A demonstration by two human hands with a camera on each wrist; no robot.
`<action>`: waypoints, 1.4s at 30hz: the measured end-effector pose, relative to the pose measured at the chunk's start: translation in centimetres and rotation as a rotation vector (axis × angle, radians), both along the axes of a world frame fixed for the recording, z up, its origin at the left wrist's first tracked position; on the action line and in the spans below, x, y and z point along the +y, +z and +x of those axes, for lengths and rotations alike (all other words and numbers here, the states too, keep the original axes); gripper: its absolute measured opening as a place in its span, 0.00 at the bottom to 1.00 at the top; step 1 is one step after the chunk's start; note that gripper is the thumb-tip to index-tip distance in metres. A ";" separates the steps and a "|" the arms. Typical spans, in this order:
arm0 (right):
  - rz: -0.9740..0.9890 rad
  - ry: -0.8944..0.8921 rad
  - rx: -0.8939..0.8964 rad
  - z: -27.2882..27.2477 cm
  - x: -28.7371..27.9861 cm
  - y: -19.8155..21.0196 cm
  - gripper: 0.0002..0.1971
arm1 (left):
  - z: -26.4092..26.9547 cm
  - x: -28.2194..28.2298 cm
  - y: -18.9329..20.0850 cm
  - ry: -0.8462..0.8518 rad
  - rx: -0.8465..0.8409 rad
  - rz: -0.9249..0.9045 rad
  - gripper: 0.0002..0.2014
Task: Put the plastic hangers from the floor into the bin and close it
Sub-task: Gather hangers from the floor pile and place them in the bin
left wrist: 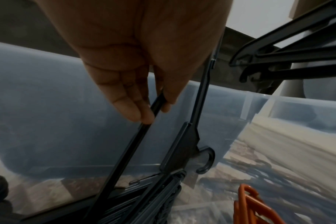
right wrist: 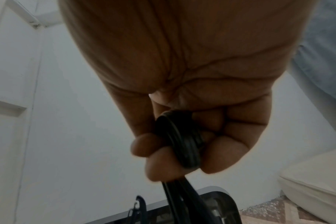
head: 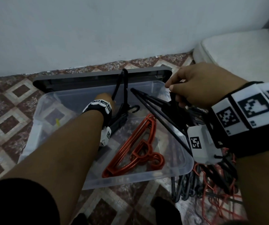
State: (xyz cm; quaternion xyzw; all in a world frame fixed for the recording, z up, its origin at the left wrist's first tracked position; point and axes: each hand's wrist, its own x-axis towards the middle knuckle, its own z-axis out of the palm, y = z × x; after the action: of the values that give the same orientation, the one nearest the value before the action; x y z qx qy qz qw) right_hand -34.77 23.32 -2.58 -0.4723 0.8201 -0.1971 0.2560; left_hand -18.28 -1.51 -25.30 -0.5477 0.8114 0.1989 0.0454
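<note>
On the patterned floor (head: pixel 3 114), against the wall: clear bin (head: pixel 176 169), lid (head: pixel 98 75) propped open behind it. Orange hangers (head: pixel 135 143) lie stacked inside. Loose pile of hangers (head: pixel 211 189) on the floor right of the bin, tangled. Right hand (head: pixel 197 88) curled tight round the hooks of a black bunch (head: pixel 156 108), its arms reaching over the bin. Left hand (head: pixel 104 99), inside the bin, pinches the bar of a black hanger (head: pixel 122 88) standing on end. Likely light, stiff, smooth plastic; hooks snag neighbours. Best taken by gathered hooks.
</note>
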 end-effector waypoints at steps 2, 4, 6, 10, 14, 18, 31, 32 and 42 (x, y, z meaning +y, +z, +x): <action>0.011 -0.026 -0.036 -0.1 0.1 0.0 0.12 | 0.3 0.2 0.9 0.012 0.039 -0.029 0.15; 0.021 -0.047 -0.059 -0.2 0.2 0.1 0.13 | 0.9 0.6 2.4 0.014 0.117 -0.082 0.15; 0.023 -0.061 -0.063 -0.3 0.3 0.2 0.14 | 2.2 1.0 4.6 0.000 0.175 -0.178 0.16; -0.004 -0.095 0.002 -0.9 0.2 0.3 0.17 | 6.0 2.1 10.3 -0.014 0.232 -0.347 0.16; -0.038 -0.130 -0.063 -1.2 0.5 0.4 0.16 | 10.5 3.7 15.9 0.107 0.325 -0.513 0.15; -0.109 -0.156 -0.179 -0.2 0.9 0.5 0.13 | 13.3 5.7 19.5 0.277 0.635 -0.335 0.11; -0.259 0.070 -0.217 3.4 0.4 1.3 0.16 | 8.9 13.6 12.1 0.468 1.085 0.677 0.07; -0.249 0.128 -0.206 3.6 0.3 1.3 0.14 | 8.5 13.8 11.8 0.478 1.096 0.701 0.06; -0.158 0.272 -0.257 3.7 -1.0 -1.0 0.17 | 9.1 14.5 11.9 -0.010 0.167 0.268 0.15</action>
State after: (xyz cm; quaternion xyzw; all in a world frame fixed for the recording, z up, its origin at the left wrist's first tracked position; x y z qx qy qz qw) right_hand -31.12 22.34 -3.54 -0.5682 0.6913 -0.2833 0.3450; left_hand -9.16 13.00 -13.42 -0.5143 0.7812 0.3501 0.0517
